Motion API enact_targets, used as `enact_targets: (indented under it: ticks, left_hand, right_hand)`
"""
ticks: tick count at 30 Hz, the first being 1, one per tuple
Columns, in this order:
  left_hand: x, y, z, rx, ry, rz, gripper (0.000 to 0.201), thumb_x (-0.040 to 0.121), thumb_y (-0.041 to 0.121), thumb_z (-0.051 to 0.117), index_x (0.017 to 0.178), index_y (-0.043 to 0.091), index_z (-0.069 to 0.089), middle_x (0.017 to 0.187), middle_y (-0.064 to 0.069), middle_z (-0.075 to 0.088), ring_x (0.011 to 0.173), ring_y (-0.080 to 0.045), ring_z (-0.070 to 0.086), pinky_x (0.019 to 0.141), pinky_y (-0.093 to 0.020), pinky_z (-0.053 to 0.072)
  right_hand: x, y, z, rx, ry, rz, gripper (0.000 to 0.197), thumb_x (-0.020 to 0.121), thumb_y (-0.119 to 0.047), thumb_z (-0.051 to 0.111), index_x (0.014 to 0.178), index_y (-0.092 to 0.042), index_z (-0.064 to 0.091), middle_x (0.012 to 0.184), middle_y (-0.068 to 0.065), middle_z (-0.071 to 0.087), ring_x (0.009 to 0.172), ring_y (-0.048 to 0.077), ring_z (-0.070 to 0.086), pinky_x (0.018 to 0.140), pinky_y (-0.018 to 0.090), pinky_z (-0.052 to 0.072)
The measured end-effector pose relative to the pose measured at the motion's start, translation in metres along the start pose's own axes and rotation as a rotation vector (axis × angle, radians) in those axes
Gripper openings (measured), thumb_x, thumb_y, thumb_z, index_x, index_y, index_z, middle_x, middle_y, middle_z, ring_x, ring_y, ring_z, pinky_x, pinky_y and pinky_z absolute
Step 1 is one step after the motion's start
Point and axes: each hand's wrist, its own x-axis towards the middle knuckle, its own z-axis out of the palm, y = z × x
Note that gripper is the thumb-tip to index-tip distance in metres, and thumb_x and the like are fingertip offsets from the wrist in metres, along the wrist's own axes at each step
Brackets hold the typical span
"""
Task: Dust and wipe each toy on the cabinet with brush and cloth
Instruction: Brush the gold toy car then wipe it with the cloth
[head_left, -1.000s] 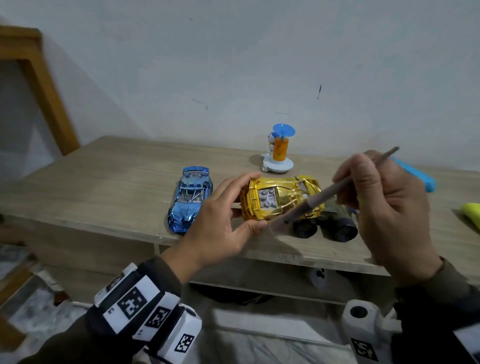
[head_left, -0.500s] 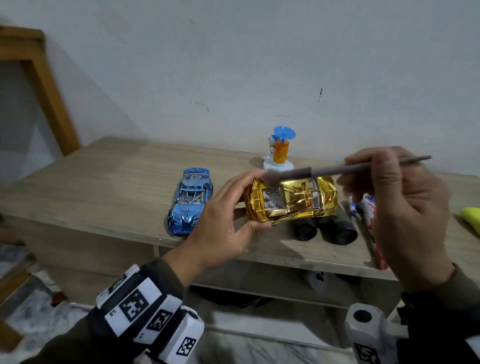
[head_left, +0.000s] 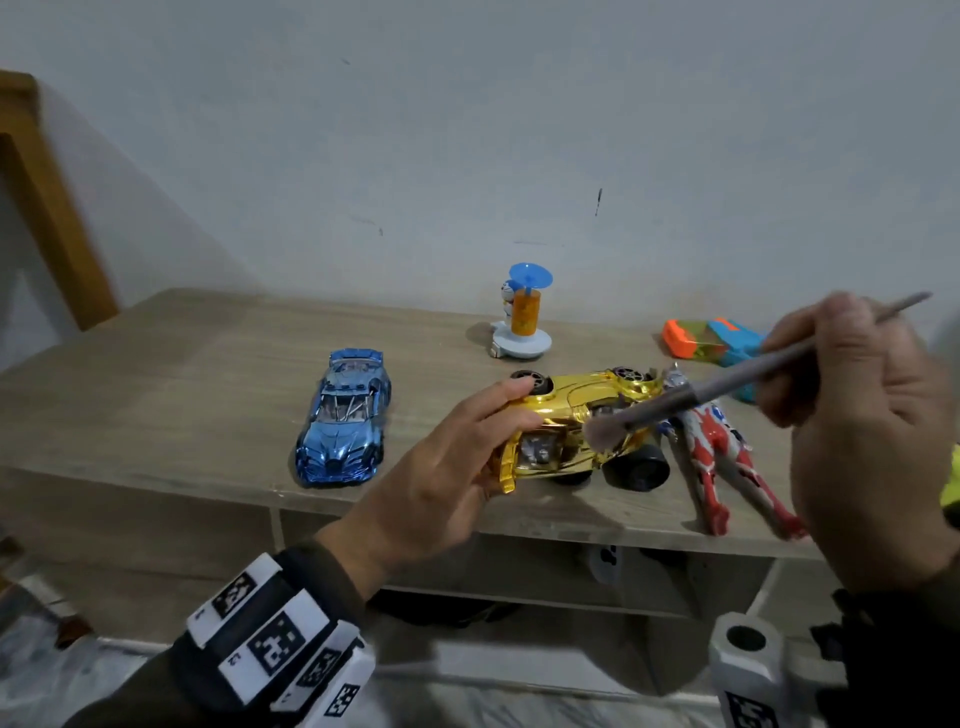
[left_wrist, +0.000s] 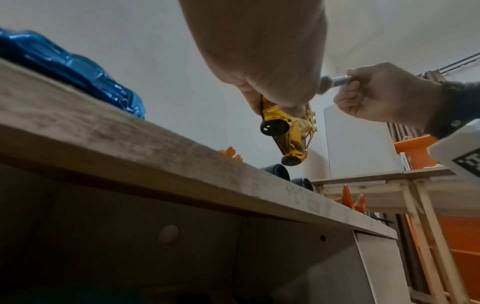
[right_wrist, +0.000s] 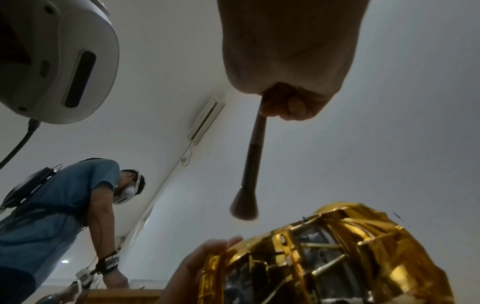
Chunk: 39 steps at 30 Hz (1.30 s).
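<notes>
My left hand (head_left: 447, 467) grips the rear of a shiny gold toy car (head_left: 576, 415), lifted above the cabinet top (head_left: 156, 410) and tipped on its side, wheels facing the wall. My right hand (head_left: 862, 415) pinches a soft grey brush (head_left: 691, 400) by its handle; the bristle head lies against the car's side window. From the left wrist, the gold car (left_wrist: 288, 131) hangs nose-down under my fingers, the brush (left_wrist: 335, 81) behind it. From the right wrist, the brush (right_wrist: 249, 174) points down just above the gold car (right_wrist: 337, 255).
On the cabinet lie a blue toy car (head_left: 345, 415), a small fan figure toy (head_left: 522, 322), a red-and-white action figure (head_left: 727, 457), an orange-and-blue toy (head_left: 711, 338) and black wheels (head_left: 639, 467). A yellow-green object (head_left: 953, 483) shows at the right edge. Another person (right_wrist: 64, 205) stands nearby.
My left hand has rolled the gold car from roof-up onto its side. The brush has swung down from the car's far top edge to its near side.
</notes>
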Motion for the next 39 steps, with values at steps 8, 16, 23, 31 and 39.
enact_targets:
  ticks: [8,16,23,31,39]
  left_hand:
    - [0.005,0.003,0.006,-0.062,0.084,-0.105,0.066,0.076,0.004,0.066,0.133,0.017,0.035,0.143,-0.005,0.032,0.138,-0.009,0.029,0.111,-0.024,0.032]
    - [0.029,0.034,0.023,-0.594,0.294,-0.513,0.062,0.076,0.011,0.065,0.129,0.032,0.039,0.119,0.030,0.056,0.113,-0.006,0.059,0.090,-0.023,0.051]
    - [0.078,0.059,0.057,-0.655,0.255,-0.516,0.053,0.078,0.018,0.063,0.122,0.038,0.040,0.109,0.032,0.060,0.108,0.005,0.058,0.084,-0.013,0.050]
    - [0.122,0.068,0.106,-0.624,0.267,-0.604,0.054,0.085,0.015,0.063,0.132,0.028,0.039,0.125,0.008,0.055,0.102,0.004,0.057,0.077,-0.008,0.049]
    - [0.145,0.073,0.136,-0.599,0.229,-0.614,0.054,0.086,0.013,0.061,0.133,0.028,0.038,0.115,0.018,0.051,0.090,0.018,0.049,0.064,0.005,0.040]
  right_hand:
    - [0.000,0.001,-0.011,-0.033,-0.049,0.080,0.036,0.098,-0.034,0.035,0.073,-0.020,0.056,0.052,-0.002,0.056,0.043,0.005,0.047,0.040,0.017,0.037]
    - [0.019,0.056,-0.073,-0.149,0.453,0.275,0.028,0.081,-0.046,0.049,0.079,-0.025,0.067,0.064,-0.005,0.067,0.062,0.008,0.060,0.057,0.028,0.050]
    - [-0.008,0.124,-0.112,-0.856,0.285,0.485,0.026,0.090,-0.022,0.053,0.108,-0.013,0.069,0.101,0.020,0.070,0.097,0.034,0.062,0.077,0.030,0.033]
    - [-0.022,0.157,-0.135,-0.982,-0.019,0.502,0.023,0.084,-0.021,0.055,0.085,-0.009,0.074,0.083,0.019,0.070,0.083,0.035,0.062,0.070,0.033,0.045]
    - [0.029,0.182,-0.185,-1.268,-0.027,0.515,0.037,0.084,-0.029,0.057,0.116,-0.012,0.062,0.117,0.015,0.060,0.110,0.036,0.047,0.090,0.039,0.037]
